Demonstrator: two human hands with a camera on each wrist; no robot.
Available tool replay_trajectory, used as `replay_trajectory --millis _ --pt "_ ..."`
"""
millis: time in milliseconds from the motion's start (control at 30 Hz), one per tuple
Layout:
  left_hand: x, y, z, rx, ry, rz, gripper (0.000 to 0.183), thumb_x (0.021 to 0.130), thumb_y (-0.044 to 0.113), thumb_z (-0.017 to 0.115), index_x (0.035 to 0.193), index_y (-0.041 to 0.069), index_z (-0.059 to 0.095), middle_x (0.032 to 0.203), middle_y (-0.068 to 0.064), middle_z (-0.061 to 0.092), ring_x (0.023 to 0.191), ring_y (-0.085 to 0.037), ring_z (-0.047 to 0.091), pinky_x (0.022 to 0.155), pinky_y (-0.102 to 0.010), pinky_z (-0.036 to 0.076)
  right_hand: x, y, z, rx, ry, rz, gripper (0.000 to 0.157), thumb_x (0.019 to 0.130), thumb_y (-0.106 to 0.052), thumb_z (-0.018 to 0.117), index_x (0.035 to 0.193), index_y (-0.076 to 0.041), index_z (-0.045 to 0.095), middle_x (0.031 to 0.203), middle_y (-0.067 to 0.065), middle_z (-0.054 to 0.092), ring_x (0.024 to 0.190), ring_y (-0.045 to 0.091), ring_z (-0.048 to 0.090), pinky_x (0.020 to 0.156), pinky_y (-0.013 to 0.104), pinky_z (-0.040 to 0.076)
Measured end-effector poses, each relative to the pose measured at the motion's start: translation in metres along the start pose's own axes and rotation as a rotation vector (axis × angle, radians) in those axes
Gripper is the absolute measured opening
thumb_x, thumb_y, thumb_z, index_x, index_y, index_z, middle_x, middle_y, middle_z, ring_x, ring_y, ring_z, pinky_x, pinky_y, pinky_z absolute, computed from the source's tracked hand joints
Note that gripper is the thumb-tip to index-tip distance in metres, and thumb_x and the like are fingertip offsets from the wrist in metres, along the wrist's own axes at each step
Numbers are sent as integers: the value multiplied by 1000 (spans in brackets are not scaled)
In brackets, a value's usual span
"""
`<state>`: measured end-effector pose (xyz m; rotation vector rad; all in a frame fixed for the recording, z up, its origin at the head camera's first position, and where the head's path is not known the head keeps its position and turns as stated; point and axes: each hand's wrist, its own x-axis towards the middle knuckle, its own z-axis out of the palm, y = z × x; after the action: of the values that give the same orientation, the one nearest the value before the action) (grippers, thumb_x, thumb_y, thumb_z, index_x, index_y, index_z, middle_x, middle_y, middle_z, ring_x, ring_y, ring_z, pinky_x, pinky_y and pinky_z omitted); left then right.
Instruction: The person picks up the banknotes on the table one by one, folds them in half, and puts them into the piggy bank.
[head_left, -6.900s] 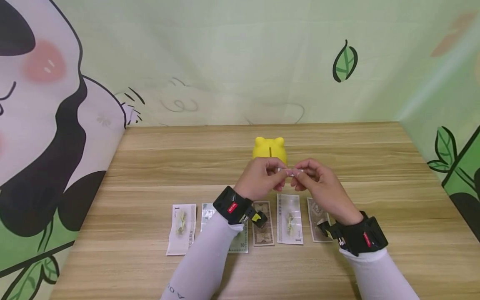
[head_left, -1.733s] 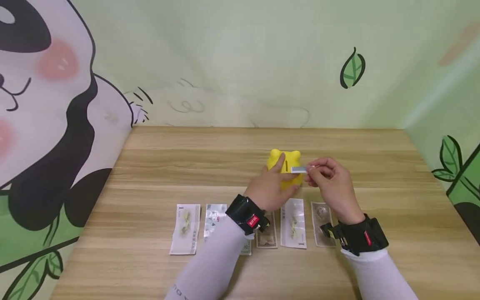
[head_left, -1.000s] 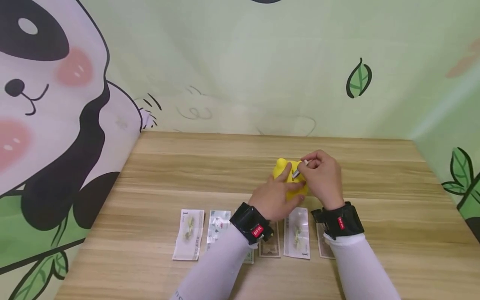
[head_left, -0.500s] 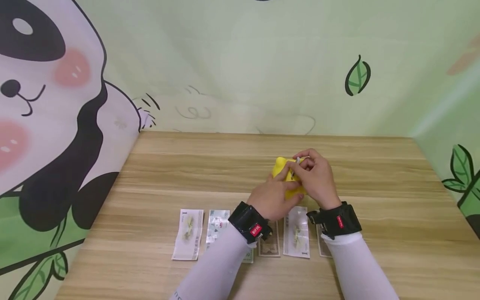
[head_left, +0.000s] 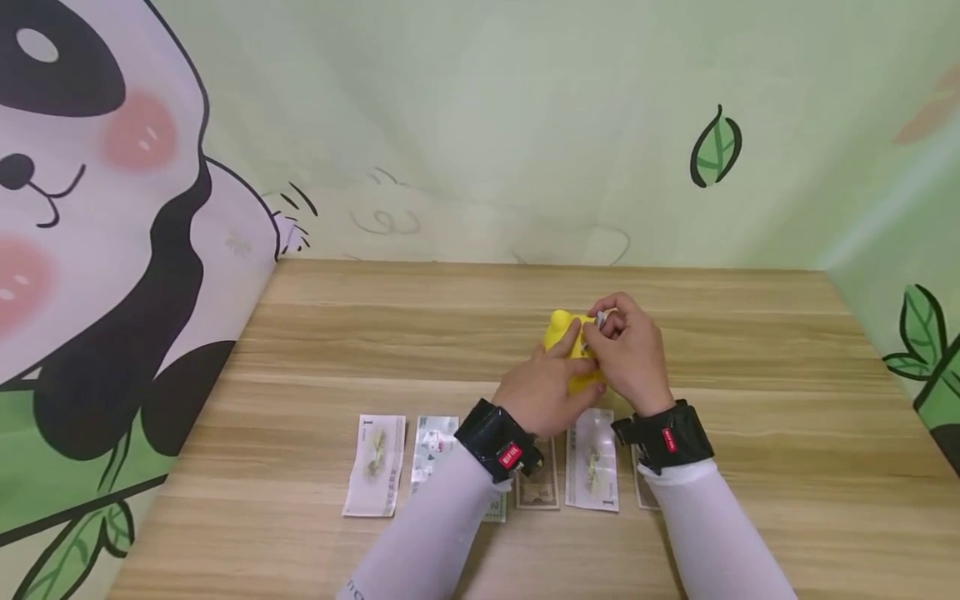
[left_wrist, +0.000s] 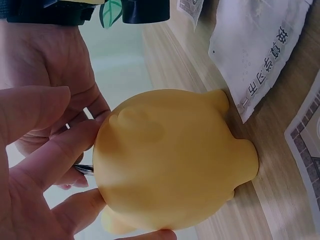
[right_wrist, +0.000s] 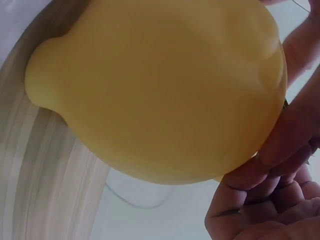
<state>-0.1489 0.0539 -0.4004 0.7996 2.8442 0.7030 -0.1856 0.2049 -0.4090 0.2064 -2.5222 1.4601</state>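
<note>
A yellow piggy bank (head_left: pixel 559 325) stands on the table beyond the row of banknotes. My left hand (head_left: pixel 538 393) holds it steady, fingers spread over its top and side. On its right, my right hand (head_left: pixel 636 360) pinches a small folded banknote (head_left: pixel 600 317) between thumb and fingers at the top slot. Most of the note is hidden by the fingers; its dark lower edge (left_wrist: pixel 85 169) shows right at the bank's top in the left wrist view. The rounded side of the piggy bank (right_wrist: pixel 170 95) fills much of the right wrist view.
Flat banknotes lie in a row nearer the person: a white one (head_left: pixel 375 467) at far left, a pale green one (head_left: pixel 435 442), a brown one (head_left: pixel 537 487), and another white one (head_left: pixel 592 467). The forearms cover parts of the row. A printed backdrop (head_left: pixel 480 125) rises behind the table (head_left: pixel 375 317).
Earlier both hands folded the note in front of the piggy bank. Since then, the left hand has moved onto the bank, and the right has brought the note leftward and turned it toward the slot.
</note>
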Motion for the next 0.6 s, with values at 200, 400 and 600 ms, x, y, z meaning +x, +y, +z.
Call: replay_trajectory --millis 200,400,600 --pt "0 1 -2 6 4 -1 39 99 45 50 132 27 60 156 -9 18 122 -37 45 103 -52 42 -2 -2 4 -50 -19 -25 10 90 -14 67 99 -12 62 63 7 53 49 20 46 37 26 34" --pt "0 0 -2 8 -23 -15 42 99 45 48 138 30 54 157 -9 17 126 -45 37 86 -56 53 -1 0 -1 31 -92 38 19 93 -30 66 103 -15 60 67 9 54 53 22 50 39 27 40" --pt "2 0 -1 -7 -9 3 41 98 44 50 136 30 56 157 -9 14 127 -39 38 102 -55 42 2 2 -7 92 -164 85 32 96 -44 57 107 -14 62 74 14 57 62 25 53 48 29 46"
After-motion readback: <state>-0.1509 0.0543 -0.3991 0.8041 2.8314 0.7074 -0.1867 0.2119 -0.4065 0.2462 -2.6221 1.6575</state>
